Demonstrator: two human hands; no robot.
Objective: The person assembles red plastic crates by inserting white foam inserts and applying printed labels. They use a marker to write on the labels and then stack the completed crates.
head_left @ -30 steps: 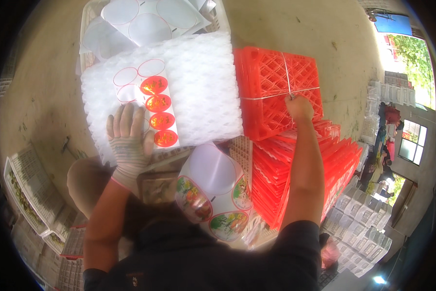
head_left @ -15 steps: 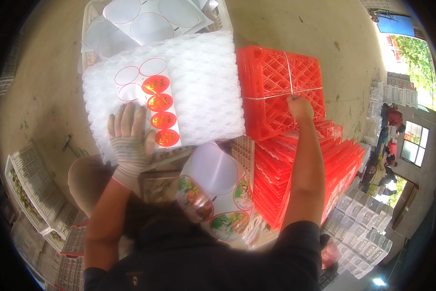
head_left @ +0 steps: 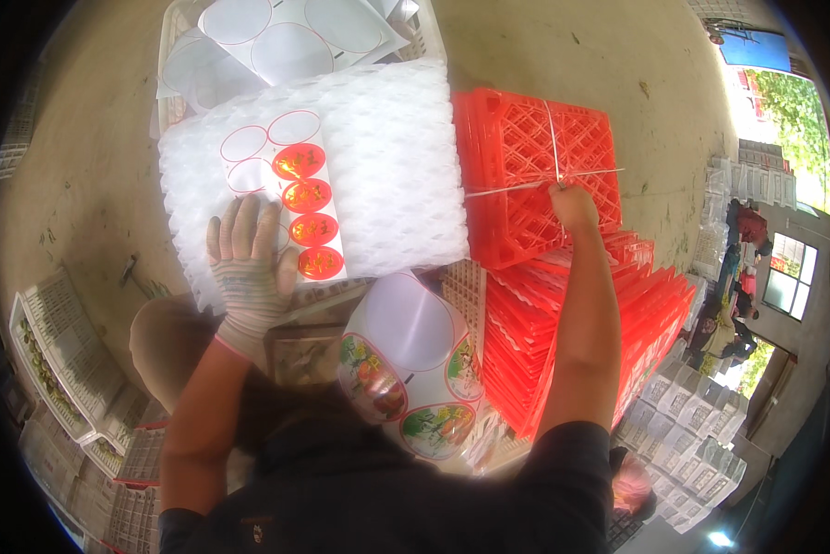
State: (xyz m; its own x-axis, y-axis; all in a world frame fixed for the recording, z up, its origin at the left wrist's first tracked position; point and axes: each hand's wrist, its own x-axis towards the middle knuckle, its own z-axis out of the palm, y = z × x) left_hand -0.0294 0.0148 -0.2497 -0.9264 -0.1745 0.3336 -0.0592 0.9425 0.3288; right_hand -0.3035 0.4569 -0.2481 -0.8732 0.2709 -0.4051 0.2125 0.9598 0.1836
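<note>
My left hand (head_left: 251,268), in a pale knitted glove, lies with fingers spread on a sheet of oval stickers (head_left: 332,242), several of them red with gold print. Under the sheet is a thick stack of white foam netting (head_left: 392,175). My bare right hand (head_left: 574,205) is closed at the front of a bundle of red plastic crate panels (head_left: 517,138), gripping the white string (head_left: 552,138) that crosses it. One string end sticks out past the bundle's right edge. Whether the fist also holds a small tool is hidden.
More red panels (head_left: 609,323) lean beside my right forearm. A sheet of large round labels (head_left: 406,323) lies close to my body. Beyond the foam, a white crate (head_left: 429,28) holds label sheets (head_left: 295,42). Pale crates (head_left: 78,342) stand at left, with stacked bundles (head_left: 687,415) at right.
The crosswise string has gone slack, and its right end now pokes out past the bundle. My right hand has barely shifted; my left hand stays on the stickers.
</note>
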